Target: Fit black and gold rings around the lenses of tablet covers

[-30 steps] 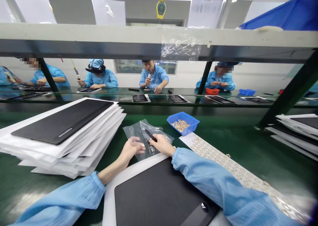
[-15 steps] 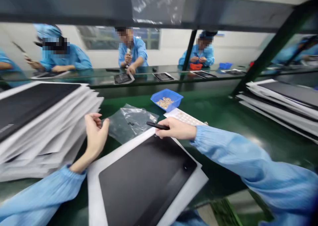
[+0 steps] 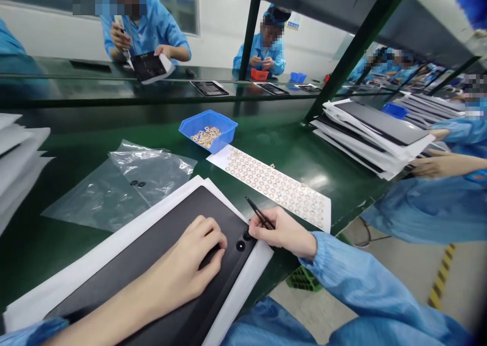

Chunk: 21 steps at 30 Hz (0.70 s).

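A black tablet back cover (image 3: 163, 234) lies on white sheets (image 3: 110, 254) in front of me. My left hand (image 3: 186, 265) rests on the cover, its fingers loosely curled and the thumb apart, with nothing seen in it. Black tweezers (image 3: 259, 213) are in my right hand (image 3: 285, 232), tips pointing up and away from the cover. The fingertips of that hand touch the cover's corner, at a round camera opening they partly hide. Just beside them sits a second dark round camera ring (image 3: 240, 246).
A clear plastic bag (image 3: 102, 194) with two small black rings (image 3: 137, 183) lies left. Behind stand a blue bin (image 3: 224, 130) of small tan rings and a sheet of ring stickers (image 3: 281, 188). Stacked covers (image 3: 380, 128) are at right. Co-workers sit across and to the right.
The view has swung right. My left hand has come from beside the left stack onto the cover. My right hand, with the tweezers, has moved from the cover's far edge to the camera corner.
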Tool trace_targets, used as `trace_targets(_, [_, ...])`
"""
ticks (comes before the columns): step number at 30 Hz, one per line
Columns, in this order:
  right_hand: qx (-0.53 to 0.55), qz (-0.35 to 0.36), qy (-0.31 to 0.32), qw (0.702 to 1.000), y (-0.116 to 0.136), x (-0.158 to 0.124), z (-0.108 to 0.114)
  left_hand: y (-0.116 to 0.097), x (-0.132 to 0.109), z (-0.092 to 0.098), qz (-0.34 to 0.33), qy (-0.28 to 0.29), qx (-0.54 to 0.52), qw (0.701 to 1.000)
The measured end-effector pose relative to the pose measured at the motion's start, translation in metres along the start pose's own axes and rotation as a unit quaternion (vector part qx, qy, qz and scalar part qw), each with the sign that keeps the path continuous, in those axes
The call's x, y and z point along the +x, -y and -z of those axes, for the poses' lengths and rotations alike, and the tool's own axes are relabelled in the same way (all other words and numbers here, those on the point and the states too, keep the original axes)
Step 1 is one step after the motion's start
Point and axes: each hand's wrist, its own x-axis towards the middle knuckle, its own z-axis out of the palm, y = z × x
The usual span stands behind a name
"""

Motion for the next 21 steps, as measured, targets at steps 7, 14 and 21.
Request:
trace_targets(7, [-0.042, 0.023, -0.006, 0.999, 0.002, -0.002, 0.0, 0.001, -0.001, -0.002, 0.012, 0.019, 0.001, 1.0])
trace_targets(14, [-0.139, 0.047, -0.065, 0.987, 0.0, -0.006, -0.007, 0.001, 0.001, -0.003, 0.009, 0.026, 0.008, 1.0])
trace_targets(21, [-0.135, 0.081, -0.116, 0.981, -0.009, -0.012, -0.015, -0.002, -0.002, -0.007, -0.007, 0.038, 0.055, 0.998])
